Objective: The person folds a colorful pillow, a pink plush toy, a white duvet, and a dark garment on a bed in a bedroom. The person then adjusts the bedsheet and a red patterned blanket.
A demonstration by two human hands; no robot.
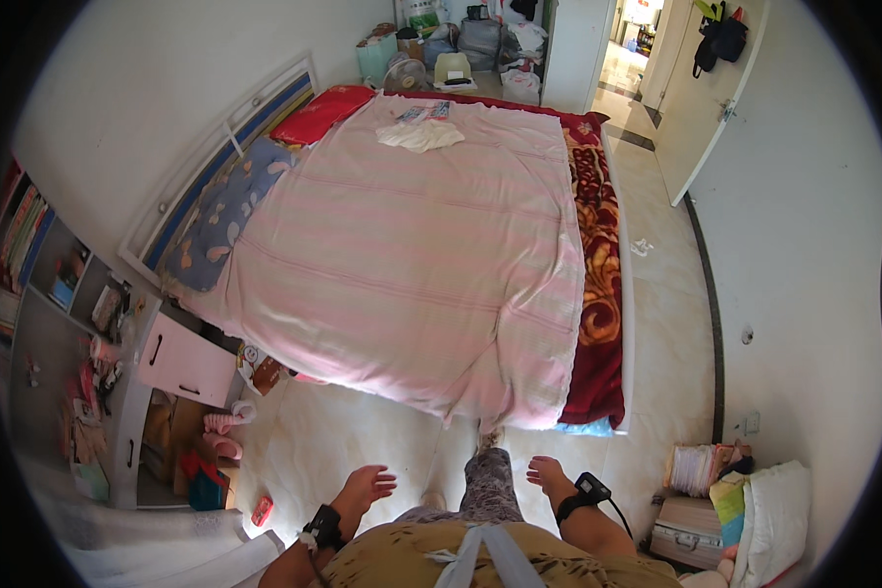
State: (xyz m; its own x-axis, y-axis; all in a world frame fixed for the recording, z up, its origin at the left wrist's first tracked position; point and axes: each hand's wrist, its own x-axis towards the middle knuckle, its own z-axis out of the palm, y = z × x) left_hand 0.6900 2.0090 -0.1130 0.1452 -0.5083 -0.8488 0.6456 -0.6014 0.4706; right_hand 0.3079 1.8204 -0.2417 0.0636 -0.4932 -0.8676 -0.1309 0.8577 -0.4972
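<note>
My left hand (366,486) hangs over the floor in front of the bed, fingers stretched out and holding nothing. On the other side of my raised knee is my right hand (549,474), also open, its fingers slightly bent. Both hands are apart from the bed. The nearest thing ahead is a pink and white striped blanket (402,255) spread over the mattress, its near edge hanging down unevenly. Beneath it, along the right side, shows a dark red patterned blanket (601,294). A crumpled cream cloth (420,136) lies on the far part of the striped blanket.
A grey-blue pillow (227,211) and a red pillow (323,112) lie along the bed's left side. A pink-fronted cabinet (186,361) stands at left. Near right are a silver case (691,531) and a white cushion (776,519). The door (710,108) stands open.
</note>
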